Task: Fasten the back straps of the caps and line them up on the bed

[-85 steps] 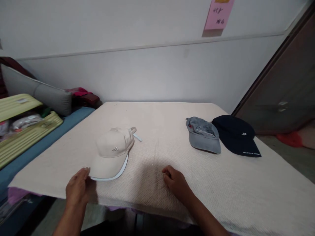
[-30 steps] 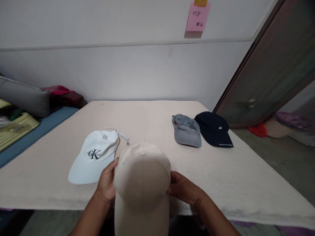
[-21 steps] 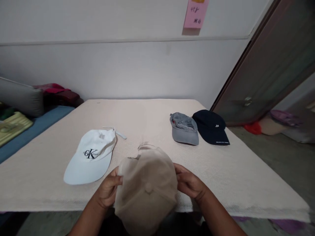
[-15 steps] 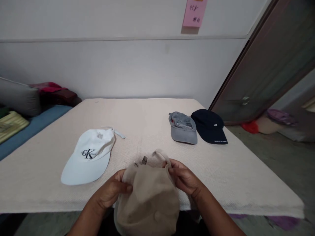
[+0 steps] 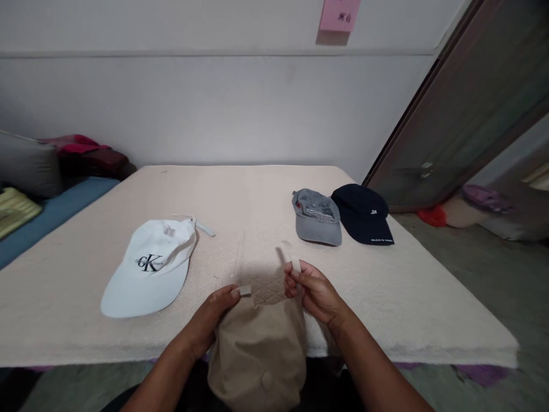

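Observation:
A tan cap [image 5: 261, 349] hangs between my hands at the table's front edge, its button toward me and its back opening facing away. My left hand [image 5: 214, 315] pinches the cap's left back edge beside a short buckle tab [image 5: 245, 290]. In my right hand [image 5: 315, 289] is the loose adjustment strap [image 5: 295, 264], gripped between thumb and fingers, its tip blurred. The strap is apart from the tab. The brim is hidden from view.
On the cream-covered table [image 5: 240, 200], a white CK cap [image 5: 148, 266] lies left; a grey cap [image 5: 317, 220] and a navy cap [image 5: 363, 214] lie right. Behind stands a white wall [image 5: 214, 109] with a pink note [image 5: 338, 16]. A grey cushion [image 5: 28, 166] is far left.
My right hand has moved up and taken hold of the strap, drawing it upward. My left hand has shifted to the tab side of the cap's back edge. The view has tilted down slightly.

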Tool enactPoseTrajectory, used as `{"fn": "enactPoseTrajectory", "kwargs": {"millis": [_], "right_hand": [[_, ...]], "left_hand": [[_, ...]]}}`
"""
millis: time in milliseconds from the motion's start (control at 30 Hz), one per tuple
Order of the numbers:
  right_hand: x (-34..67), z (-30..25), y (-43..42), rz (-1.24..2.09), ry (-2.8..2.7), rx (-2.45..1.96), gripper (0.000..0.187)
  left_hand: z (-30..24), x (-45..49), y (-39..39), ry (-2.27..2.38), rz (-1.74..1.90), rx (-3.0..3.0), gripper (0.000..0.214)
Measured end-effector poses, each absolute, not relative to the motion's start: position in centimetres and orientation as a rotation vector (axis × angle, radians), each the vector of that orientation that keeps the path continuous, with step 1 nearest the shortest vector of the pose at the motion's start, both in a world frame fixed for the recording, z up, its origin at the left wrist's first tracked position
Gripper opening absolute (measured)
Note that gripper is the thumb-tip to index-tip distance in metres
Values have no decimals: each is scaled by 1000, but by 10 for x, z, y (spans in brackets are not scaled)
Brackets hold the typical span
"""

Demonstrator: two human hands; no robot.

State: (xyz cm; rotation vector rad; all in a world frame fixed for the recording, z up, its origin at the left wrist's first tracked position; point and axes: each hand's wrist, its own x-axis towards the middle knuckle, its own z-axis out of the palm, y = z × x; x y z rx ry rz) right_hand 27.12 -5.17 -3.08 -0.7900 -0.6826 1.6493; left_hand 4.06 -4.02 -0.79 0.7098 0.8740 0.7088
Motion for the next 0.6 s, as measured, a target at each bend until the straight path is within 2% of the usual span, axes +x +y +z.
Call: {"fn": "enactPoseTrajectory", "kwargs": {"millis": [167, 300, 433, 600], "right_hand": [[270, -28, -46, 1517, -720, -893, 27], [267, -21, -50, 1626, -865, -925, 27], [265, -17, -54, 1729, -970, -978, 22], [271, -14, -53, 1623, -891, -966, 13]], "left_hand": [[-13, 37, -36, 830, 679, 680, 20], [-18, 34, -35, 842, 675, 670, 21], [-16, 36, -37, 837, 676, 681, 21], [-16, 38, -41, 868, 665, 703, 21]]}}
